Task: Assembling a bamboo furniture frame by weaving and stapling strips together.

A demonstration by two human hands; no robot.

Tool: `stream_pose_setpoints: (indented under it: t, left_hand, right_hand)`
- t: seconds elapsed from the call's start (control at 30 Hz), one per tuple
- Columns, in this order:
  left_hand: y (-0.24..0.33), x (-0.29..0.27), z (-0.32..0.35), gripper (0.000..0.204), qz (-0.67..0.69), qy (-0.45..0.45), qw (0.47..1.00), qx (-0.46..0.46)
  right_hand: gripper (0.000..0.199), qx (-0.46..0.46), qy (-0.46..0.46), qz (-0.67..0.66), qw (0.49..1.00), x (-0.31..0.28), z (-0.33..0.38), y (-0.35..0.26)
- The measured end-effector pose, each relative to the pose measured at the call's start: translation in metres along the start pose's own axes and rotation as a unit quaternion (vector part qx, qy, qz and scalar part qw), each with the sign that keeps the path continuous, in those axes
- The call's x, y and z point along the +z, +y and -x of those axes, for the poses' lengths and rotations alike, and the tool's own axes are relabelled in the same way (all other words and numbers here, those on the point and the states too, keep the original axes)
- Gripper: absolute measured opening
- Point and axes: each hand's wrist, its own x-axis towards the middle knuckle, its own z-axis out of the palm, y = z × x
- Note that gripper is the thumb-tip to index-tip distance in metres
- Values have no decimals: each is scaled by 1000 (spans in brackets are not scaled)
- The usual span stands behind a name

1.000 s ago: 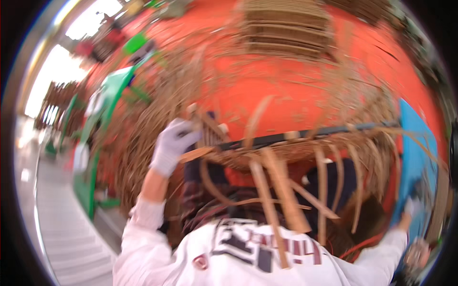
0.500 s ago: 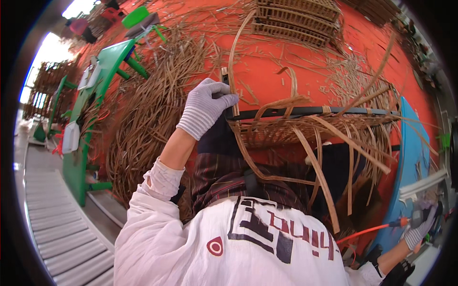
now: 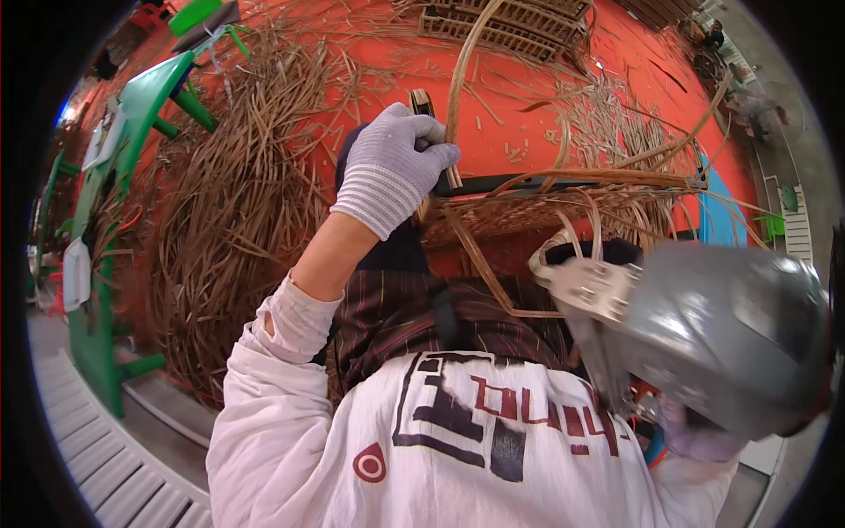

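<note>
Your left hand (image 3: 396,167) pinches a brown woven, black-railed frame (image 3: 519,211), long axis left-right; right hand (image 3: 704,437) grips grey metal-nosed tool (image 3: 722,326), nose leftward. Brown strips (image 3: 251,167) litter red floor (image 3: 629,53).

Ref: brown woven wicker piece (image 3: 515,218). Left of it: loose brown strip heap (image 3: 238,202), then green table (image 3: 145,97). Beyond: brown slatted stack (image 3: 502,28). Right: bulky grey power tool (image 3: 722,326) (camera side).
</note>
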Motion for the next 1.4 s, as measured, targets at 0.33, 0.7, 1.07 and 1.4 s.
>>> stream_pose_setpoints:
  t: [0.33,0.7,1.07,1.4]
  left_hand:
    - [-8,3,1,21,88,-6,996,0]
    - [-14,8,-1,15,76,5,997,28]
    - [-12,7,2,22,82,0,996,18]
    - [-13,8,3,21,67,8,997,24]
  right_hand:
    - [30,162,-95,-8,982,47,-101,-17]
    - [38,200,-96,25,975,56,-119,-22]
    - [37,190,-122,18,974,56,-122,-23]
    - [36,196,-142,42,969,57,-123,-26]
